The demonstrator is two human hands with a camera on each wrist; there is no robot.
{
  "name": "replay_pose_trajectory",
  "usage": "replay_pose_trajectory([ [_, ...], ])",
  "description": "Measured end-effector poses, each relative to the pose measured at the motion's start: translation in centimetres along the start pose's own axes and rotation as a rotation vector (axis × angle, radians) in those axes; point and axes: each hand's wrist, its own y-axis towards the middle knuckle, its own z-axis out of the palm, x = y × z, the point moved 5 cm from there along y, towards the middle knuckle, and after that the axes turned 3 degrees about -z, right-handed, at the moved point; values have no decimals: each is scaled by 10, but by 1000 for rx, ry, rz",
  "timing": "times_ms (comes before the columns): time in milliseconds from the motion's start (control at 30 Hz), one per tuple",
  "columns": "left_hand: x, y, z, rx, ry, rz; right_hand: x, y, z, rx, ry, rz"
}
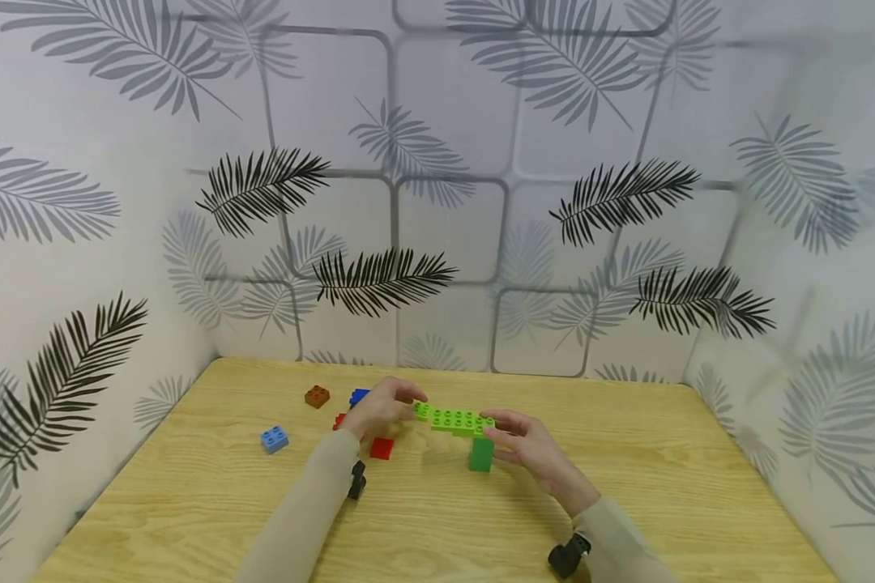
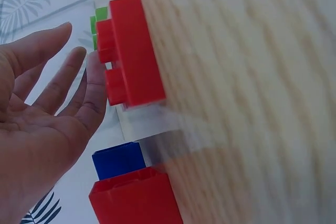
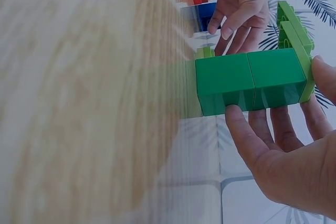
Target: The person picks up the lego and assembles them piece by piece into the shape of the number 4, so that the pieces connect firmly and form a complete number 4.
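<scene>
My right hand (image 1: pixel 535 453) holds a toy-brick build by its right end. Two dark green bricks (image 3: pixel 249 80) are stacked as its upright. Across the top runs a long light green studded piece (image 1: pixel 455 421), reaching out to the left. In the right wrist view the thumb lies against the light green top and the fingers touch the green bricks. My left hand (image 1: pixel 382 407) has its fingers spread, nothing visibly gripped. Close to its fingertips is a small light green brick (image 1: pixel 421 410). A red brick (image 2: pixel 137 51) stands beside that hand in the left wrist view.
On the wooden table (image 1: pixel 627 486), a brown brick (image 1: pixel 317 396) and a light blue brick (image 1: pixel 274 439) lie at the left. A dark blue brick (image 1: pixel 359 397) and red bricks (image 1: pixel 382 448) are around the left hand. A patterned wall (image 1: pixel 452 324) rises behind.
</scene>
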Motion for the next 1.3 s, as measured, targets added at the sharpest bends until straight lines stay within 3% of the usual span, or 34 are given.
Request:
replay_pose_trajectory([
  [233,1,2,1,41,28,6,-1,0,-1,12,4,-1],
  [400,2,-3,-4,90,100,42,0,0,0,10,1,-2],
  [667,-5,-14,-8,325,280,55,1,-2,1,10,-1,-2],
  [833,-7,-19,-8,410,340,28,1,-1,1,10,1,0],
  [967,-4,-21,-7,430,360,-29,1,0,0,9,3,-2],
  [1133,2,-22,-4,400,349,-77,1,0,0,11,5,-5],
  [1300,2,-22,-3,358,313,-63,1,0,0,18,6,-4],
])
